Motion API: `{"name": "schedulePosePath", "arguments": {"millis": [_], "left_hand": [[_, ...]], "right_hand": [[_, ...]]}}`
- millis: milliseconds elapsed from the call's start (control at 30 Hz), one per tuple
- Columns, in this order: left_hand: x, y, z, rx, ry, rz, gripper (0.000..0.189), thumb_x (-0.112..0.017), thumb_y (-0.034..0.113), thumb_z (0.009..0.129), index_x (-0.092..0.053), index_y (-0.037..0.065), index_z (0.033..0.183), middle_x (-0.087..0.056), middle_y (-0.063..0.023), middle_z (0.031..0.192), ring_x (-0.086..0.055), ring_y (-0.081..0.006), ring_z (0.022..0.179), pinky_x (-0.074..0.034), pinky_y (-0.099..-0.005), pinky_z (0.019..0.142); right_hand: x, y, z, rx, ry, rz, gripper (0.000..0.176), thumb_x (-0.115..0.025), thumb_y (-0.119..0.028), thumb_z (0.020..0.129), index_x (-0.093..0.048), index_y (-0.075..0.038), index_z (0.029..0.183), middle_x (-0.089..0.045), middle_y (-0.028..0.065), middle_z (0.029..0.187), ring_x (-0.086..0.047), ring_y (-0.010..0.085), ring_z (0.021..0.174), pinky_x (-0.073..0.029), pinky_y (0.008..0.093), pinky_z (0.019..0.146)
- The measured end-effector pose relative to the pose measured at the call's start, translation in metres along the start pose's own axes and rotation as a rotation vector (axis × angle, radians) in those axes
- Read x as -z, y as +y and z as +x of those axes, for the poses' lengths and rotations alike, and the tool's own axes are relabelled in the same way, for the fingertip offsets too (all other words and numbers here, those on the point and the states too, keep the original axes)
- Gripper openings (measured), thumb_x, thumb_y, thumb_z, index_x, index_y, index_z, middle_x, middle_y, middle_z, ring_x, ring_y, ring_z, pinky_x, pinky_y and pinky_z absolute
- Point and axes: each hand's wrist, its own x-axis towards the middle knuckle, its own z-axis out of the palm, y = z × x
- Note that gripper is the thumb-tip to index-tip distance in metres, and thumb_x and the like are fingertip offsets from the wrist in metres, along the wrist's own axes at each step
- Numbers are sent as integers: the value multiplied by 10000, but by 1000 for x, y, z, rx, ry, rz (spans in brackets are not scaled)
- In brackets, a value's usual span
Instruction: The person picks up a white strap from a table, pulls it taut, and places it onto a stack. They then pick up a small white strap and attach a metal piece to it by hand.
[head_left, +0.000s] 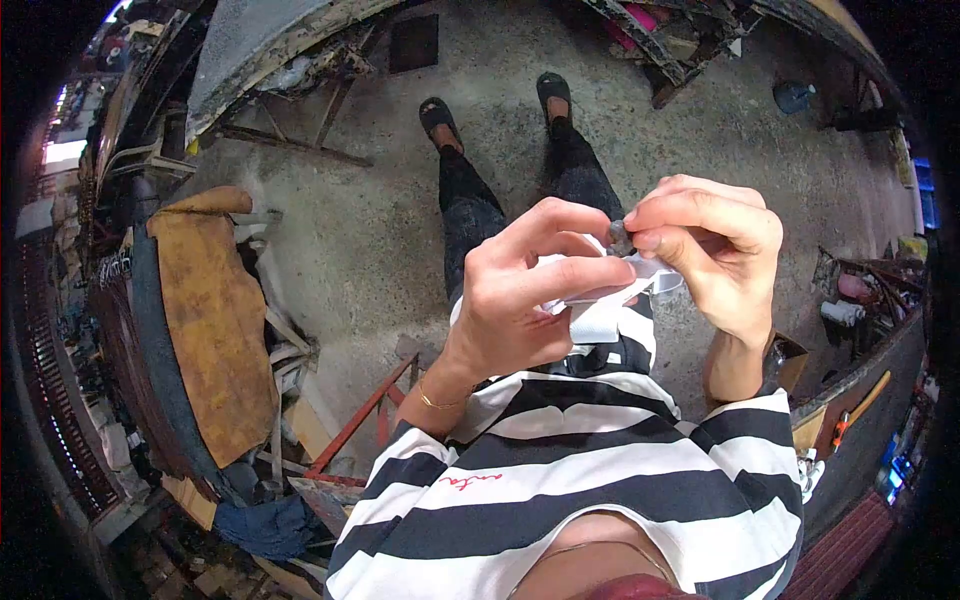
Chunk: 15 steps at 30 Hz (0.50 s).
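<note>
In front of my chest, my left hand (525,285) is closed, thumb and fingers pinched around a white strip (597,322) of paper or cloth with some clear plastic at its right end. A small grey roundish piece (619,238) sits between the fingertips of both hands; its kind is too small to make out. My right hand (715,245) pinches at that grey piece with thumb and forefinger, the other fingers curled. Part of the white strip is hidden behind my left fingers.
A tan, stained hide-like sheet (215,325) lies over a dark support at left. A red metal frame (365,425) stands near my left elbow. Worn benches line the top; a workbench (870,400) with an orange-handled tool (842,425) is at right. Concrete floor (370,220) lies below.
</note>
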Motion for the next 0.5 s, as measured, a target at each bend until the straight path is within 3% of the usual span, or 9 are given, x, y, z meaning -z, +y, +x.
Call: {"name": "schedulePosePath", "arguments": {"millis": [233,333,500], "left_hand": [[3,0,1,47,10,28,290,-858,46,646,-746,21,913,-655,-146,993,-671,-171,761,-534,-273,652],[1,1,3,69,39,7,264,-856,55,658,-750,35,900,-652,-128,985,-691,-178,778,-546,-276,659],[2,3,4,69,30,52,287,-844,40,658,-743,36,927,-648,-123,990,-690,-178,778,-549,-278,660]], "right_hand": [[-1,0,1,-41,-20,69,88,-656,48,806,-709,55,875,-702,152,829,-685,212,739,-525,289,647],[2,0,1,13,95,55,74,-656,26,800,-695,52,858,-691,166,870,-676,232,769,-522,307,669],[2,-15,0,211,-33,-235,180,-727,-6,645,-667,8,814,-648,142,835,-615,241,701,-475,327,628]]}}
